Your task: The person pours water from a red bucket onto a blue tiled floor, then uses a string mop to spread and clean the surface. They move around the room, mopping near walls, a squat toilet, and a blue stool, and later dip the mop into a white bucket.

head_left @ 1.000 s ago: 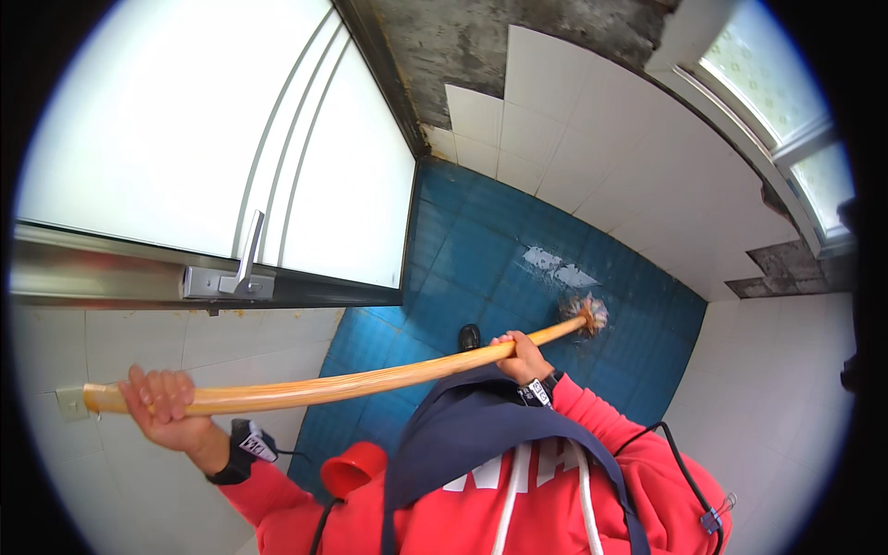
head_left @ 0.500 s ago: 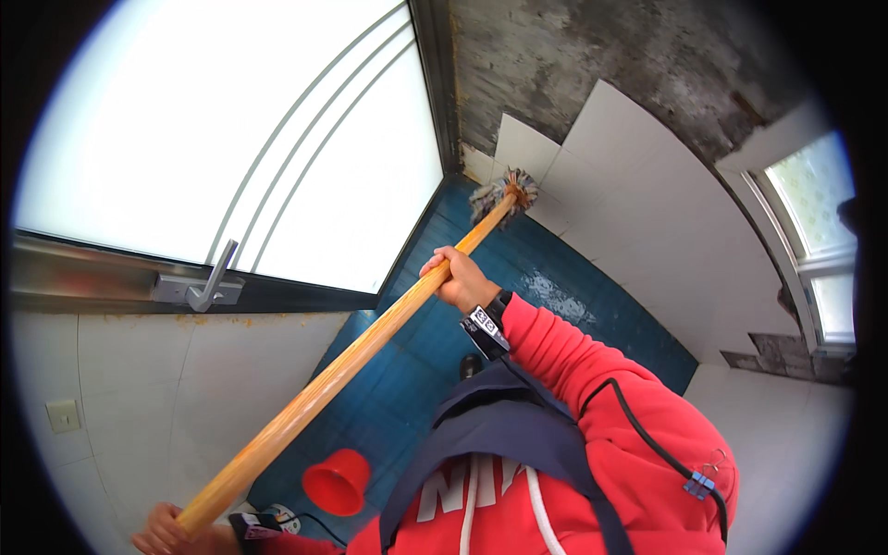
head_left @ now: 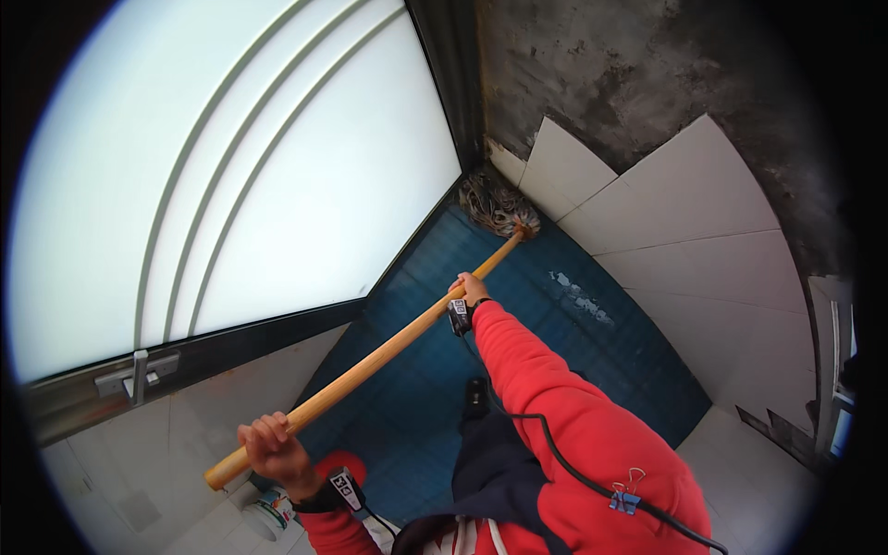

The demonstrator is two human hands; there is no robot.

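Observation:
I hold a mop by its long wooden handle [head_left: 379, 359], which slants from lower left to upper right. Around the handle near its butt end, my left hand [head_left: 270, 446] is closed. Farther along, my right hand [head_left: 470, 288] grips the same handle. The grey, stringy mop head [head_left: 490, 202] lies on the blue floor [head_left: 398, 421], in the corner between the door frame and the tiled wall. Both wrists wear black straps with small devices. A red bucket [head_left: 346, 462] shows partly behind my left wrist.
A frosted glass door [head_left: 342, 203] with a lever handle [head_left: 139, 377] stands on the left. To the right rises a white tiled wall [head_left: 684, 240], bare and dark higher up. A white tub [head_left: 268, 514] sits near my left forearm. A dark shoe [head_left: 476, 396] is on the floor.
The mop head has gone farther into the corner, its strands now spread toward the door. My left hand has come up and forward with the handle. The view has shifted.

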